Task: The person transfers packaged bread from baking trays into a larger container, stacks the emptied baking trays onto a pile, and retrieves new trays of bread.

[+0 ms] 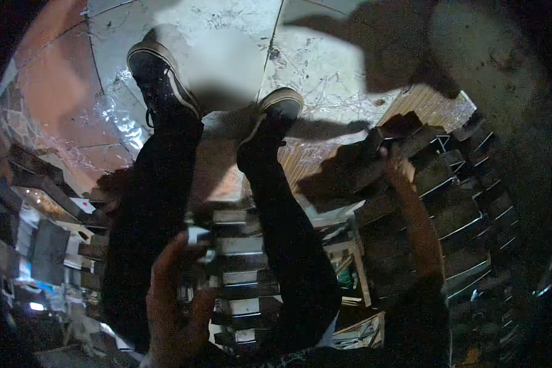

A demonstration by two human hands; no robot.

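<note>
My left hand (176, 303) is at the lower middle, in front of my left leg, with thumb and fingers apart. Just past its fingertips is a small blurred white and dark piece (199, 237); no grip on it shows. My right hand (400, 167) reaches out to the right, its fingers bent at the near side of a dark box-like block (369, 173). The dimness hides part of these fingers. Around that hand stand rows of similar dark blocks (454, 218) with pale edges.
Between my legs is a stack of dark and pale blocks (240, 245). My shoes (150, 67) rest on a scuffed tile floor (227, 24). Slatted wood-coloured board (432, 107) lies at the upper right. More blocks (49, 251) and clear plastic (126, 126) are at the left.
</note>
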